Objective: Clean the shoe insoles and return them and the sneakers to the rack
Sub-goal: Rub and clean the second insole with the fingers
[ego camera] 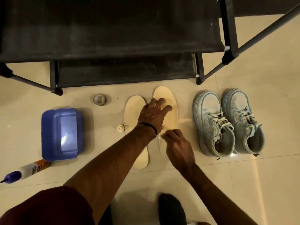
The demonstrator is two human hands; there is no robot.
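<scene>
The right insole (170, 101) is being pressed flat by the left hand (151, 115), fingers spread; something small and white, unidentifiable, is being pinched by the right hand (177, 146).

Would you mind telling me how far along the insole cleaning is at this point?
Done: both insoles are out of the sneakers and lie on the floor by the rack. In hand: the left hand presses flat on the right insole while the right hand pinches something small and white at its heel end. Left: the left insole, then returning insoles and sneakers to the rack.
</scene>
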